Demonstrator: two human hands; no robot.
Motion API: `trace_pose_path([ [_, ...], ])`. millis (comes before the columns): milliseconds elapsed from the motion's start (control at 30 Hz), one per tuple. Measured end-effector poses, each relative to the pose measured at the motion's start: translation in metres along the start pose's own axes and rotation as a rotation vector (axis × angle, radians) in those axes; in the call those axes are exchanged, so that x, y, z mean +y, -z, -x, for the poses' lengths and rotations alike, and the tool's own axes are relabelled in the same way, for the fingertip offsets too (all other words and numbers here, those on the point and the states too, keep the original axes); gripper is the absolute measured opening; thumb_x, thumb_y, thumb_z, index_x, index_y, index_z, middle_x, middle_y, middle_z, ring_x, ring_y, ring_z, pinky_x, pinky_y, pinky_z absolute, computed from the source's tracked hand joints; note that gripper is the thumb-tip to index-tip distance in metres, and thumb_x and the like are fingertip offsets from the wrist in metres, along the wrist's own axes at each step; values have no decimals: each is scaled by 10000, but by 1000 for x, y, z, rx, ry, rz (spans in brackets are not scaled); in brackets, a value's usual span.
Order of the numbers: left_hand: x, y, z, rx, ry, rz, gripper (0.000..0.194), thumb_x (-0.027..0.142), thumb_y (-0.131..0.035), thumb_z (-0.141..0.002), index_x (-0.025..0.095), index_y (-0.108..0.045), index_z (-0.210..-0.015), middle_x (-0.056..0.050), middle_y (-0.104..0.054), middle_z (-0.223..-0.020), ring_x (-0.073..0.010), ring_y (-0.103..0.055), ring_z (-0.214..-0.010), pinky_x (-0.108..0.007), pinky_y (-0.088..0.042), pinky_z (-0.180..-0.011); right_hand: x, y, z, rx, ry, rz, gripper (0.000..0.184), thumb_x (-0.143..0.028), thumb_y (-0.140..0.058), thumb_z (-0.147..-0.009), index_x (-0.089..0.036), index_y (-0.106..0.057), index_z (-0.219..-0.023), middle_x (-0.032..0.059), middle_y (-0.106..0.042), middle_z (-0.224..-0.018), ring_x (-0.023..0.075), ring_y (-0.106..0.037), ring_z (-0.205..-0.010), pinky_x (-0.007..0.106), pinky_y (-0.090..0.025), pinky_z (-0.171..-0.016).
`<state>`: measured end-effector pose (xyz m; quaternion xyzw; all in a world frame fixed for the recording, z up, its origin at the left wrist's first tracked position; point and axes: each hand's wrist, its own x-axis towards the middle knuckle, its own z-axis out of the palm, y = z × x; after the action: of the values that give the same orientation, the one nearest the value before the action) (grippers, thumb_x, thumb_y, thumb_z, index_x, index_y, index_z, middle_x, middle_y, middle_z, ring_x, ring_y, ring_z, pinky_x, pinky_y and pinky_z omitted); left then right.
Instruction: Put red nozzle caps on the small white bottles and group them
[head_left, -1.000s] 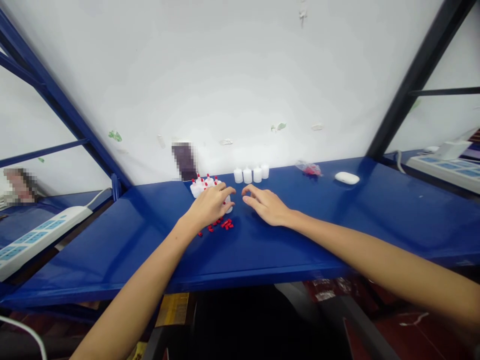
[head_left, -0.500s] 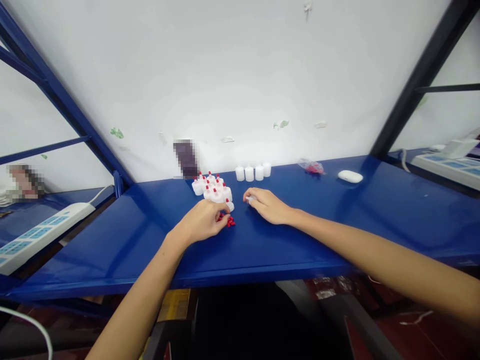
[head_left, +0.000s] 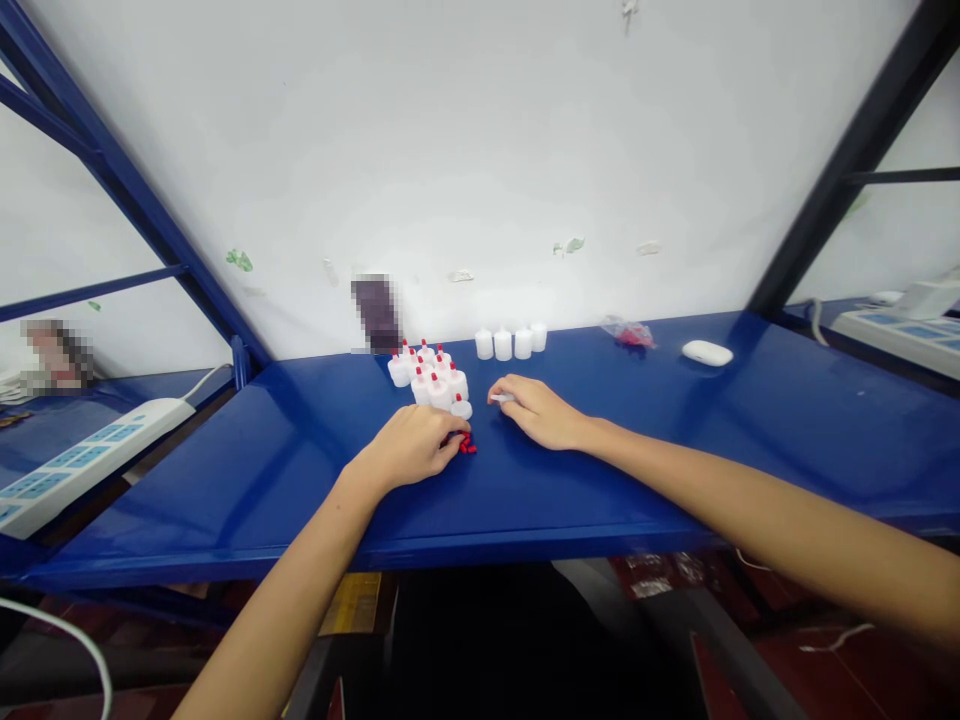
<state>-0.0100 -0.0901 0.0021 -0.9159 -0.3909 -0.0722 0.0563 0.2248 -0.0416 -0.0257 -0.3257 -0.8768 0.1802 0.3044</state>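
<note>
My left hand [head_left: 414,446] reaches down to a small pile of red caps [head_left: 468,447], thumb and fingertips pinched at its edge, partly covering it. My right hand [head_left: 541,412] is closed around a small white nozzle piece [head_left: 502,398], whose tip pokes out between thumb and fingers just above the table. Just beyond my left fingers lies a white lid with a red-tipped nozzle [head_left: 460,408]. Behind it stands a cluster of several white bottles [head_left: 439,392] with red caps on their nozzles.
Several white bottles without nozzles [head_left: 503,347] stand by the wall. Farther right lie a plastic bag with red pieces [head_left: 634,336] and a white oval case [head_left: 707,353]. A power strip [head_left: 97,455] lies at the left, beyond the blue table [head_left: 637,480] frame.
My left hand has shifted slightly right and closed in on the red caps, covering more of them. My right hand stays in place with the white piece. The view has moved a little.
</note>
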Motion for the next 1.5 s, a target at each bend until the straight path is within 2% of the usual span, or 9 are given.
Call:
trace_pose_path([
  [200, 4, 4, -3, 103, -30, 17, 177, 225, -550, -922, 180, -712, -867, -57, -647, -836, -189, -593, -808, -312, -402, -758, -12, 3, 0, 39, -41, -91, 238, -140, -370, -900, -162, -600, -841, 52, -602, -877, 178, -566, -836, 307, -411, -823],
  [467, 3, 3, -5, 119, -13, 111, 151, 215, -564, -912, 172, -702, -869, -22, -659, -755, -153, -573, -724, -326, -376, -791, -18, 2, 2, 16, -14, -141, 198, -143, -379, -863, -175, -563, -795, 31, -590, -822, 166, -540, -778, 299, -391, -775],
  [567, 9, 5, -9, 262, 56, 292, 104, 212, -616, -865, 176, -713, -879, 47, -532, -574, -95, -462, -542, -266, -377, -661, -22, 2, 2, -9, -13, -266, 180, -165, -379, -849, -183, -536, -763, 10, -547, -762, 157, -502, -733, 295, -383, -742],
  [667, 22, 7, -19, 468, 161, 607, 124, 264, -642, -851, 168, -710, -891, 88, -399, -486, -67, -368, -452, -219, -333, -521, -26, -2, 1, -42, -58, -530, 155, -180, -392, -798, -185, -514, -702, 1, -502, -680, 150, -466, -663, 291, -390, -681],
  [767, 38, 6, -33, 558, 213, 908, 163, 304, -648, -854, 150, -682, -897, 78, -464, -499, -71, -462, -451, -204, -381, -484, -27, -6, 0, -42, -124, -860, 191, -254, -395, -776, -182, -531, -664, 29, -531, -650, 166, -495, -611, 310, -438, -620],
  [933, 52, 0, -51, 544, 197, 1199, 204, 326, -672, -846, 140, -640, -925, 44, -567, -566, -129, -621, -529, -260, -541, -547, -28, -6, -2, 67, -255, -1134, 408, -442, -346, -858, -178, -545, -619, 53, -527, -571, 173, -496, -497, 297, -409, -440],
  [1167, 55, -6, -52, 531, 160, 1345, 277, 385, -698, -840, 155, -585, -945, 52, -547, -611, -142, -648, -586, -285, -571, -595, -22, -7, -4, 136, -163, -1124, 371, -420, -512, -832, -174, -513, -554, 4, -514, -475, 119, -460, -394, 239, -361, -363],
  [1300, 51, -7, -50, 480, 130, 1305, 249, 394, -659, -877, 165, -595, -951, 45, -517, -651, -139, -632, -619, -288, -546, -629, -22, -4, -3, 133, -145, -1082, 266, -367, -536, -838, -169, -539, -661, -23, -512, -477, 101, -437, -365, 211, -329, -328],
  [1500, 44, -7, -47, 466, 89, 1026, 190, 329, -628, -899, 157, -661, -973, 16, -461, -755, -96, -441, -629, -232, -380, -570, -29, 1, 0, 75, -190, -1023, 129, -328, -527, -836, -210, -479, -819, -65, -500, -496, 95, -416, -362, 179, -273, -305],
])
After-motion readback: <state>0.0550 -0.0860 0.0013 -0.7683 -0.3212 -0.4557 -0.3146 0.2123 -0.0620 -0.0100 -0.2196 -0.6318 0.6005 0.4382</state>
